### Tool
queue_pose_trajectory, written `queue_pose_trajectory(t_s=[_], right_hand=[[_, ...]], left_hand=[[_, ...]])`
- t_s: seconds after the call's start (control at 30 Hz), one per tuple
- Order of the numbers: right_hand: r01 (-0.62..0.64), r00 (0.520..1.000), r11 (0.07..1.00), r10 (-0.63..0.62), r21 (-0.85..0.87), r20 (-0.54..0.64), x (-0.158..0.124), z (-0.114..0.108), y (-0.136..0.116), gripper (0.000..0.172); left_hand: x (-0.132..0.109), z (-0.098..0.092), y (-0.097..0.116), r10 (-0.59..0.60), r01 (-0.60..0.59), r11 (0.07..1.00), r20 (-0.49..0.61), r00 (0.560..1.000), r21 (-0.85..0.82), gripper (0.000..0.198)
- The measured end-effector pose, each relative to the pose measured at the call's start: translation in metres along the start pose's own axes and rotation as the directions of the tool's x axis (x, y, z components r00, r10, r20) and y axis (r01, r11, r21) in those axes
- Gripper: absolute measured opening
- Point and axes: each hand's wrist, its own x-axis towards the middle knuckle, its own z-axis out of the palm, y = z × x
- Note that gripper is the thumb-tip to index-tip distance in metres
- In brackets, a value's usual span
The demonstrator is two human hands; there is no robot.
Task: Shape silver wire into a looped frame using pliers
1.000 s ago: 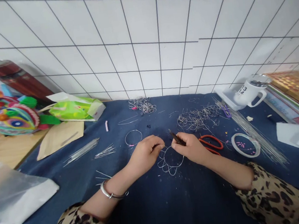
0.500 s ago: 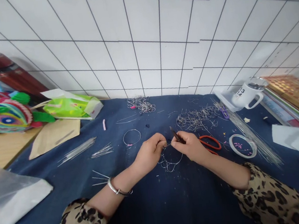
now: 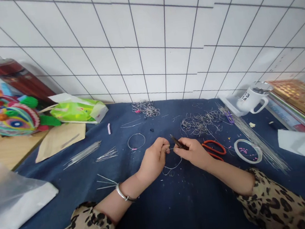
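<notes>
My left hand (image 3: 154, 159) is closed in a pinch on a thin silver wire ring with small loops (image 3: 172, 166), which hangs just above the dark blue cloth (image 3: 163, 209). My right hand (image 3: 194, 152) is closed round small dark pliers (image 3: 177, 142), whose tip meets the wire beside my left fingertips. Both hands sit close together at the middle of the table. A silver bangle circles my left wrist.
Orange-handled scissors (image 3: 213, 146) lie right of my right hand, beside a tape roll (image 3: 248, 150) and long straight wires (image 3: 257, 137). A plain wire ring (image 3: 136, 141), wire bundles (image 3: 84, 154), tangled scraps (image 3: 201, 121), a white mug (image 3: 251, 97), books (image 3: 300, 103) and a colourful toy (image 3: 14, 121) surround them.
My hands have drawn closer together and shifted slightly up the cloth. The looped wire ring has tilted, and less of it shows beneath my hands.
</notes>
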Motion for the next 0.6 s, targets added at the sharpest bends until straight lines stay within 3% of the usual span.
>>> queue_pose_trajectory(t_s=[0.2, 0.33, 0.43, 0.6], right_hand=[[0.018, 0.998, 0.997, -0.013, 0.074, -0.06, 0.003, -0.01, 0.001, 0.029], [0.064, 0.998, 0.996, -0.064, -0.055, 0.006, 0.003, -0.012, 0.002, 0.034], [0.128, 0.991, 0.962, -0.118, -0.241, 0.057, 0.0, -0.019, -0.007, 0.034], [0.199, 0.98, 0.687, -0.129, -0.699, 0.151, -0.008, -0.039, -0.031, 0.028]], left_hand=[[-0.002, -0.008, -0.008, 0.031, -0.03, 0.999, -0.025, 0.999, 0.045, 0.016], [-0.002, -0.013, -0.011, 0.065, -0.063, 0.997, -0.042, 0.997, 0.051, 0.015], [-0.002, -0.015, -0.012, 0.11, -0.107, 0.992, -0.038, 0.993, 0.07, 0.015], [-0.003, -0.014, -0.014, 0.186, -0.182, 0.976, -0.026, 0.982, 0.116, 0.016]])
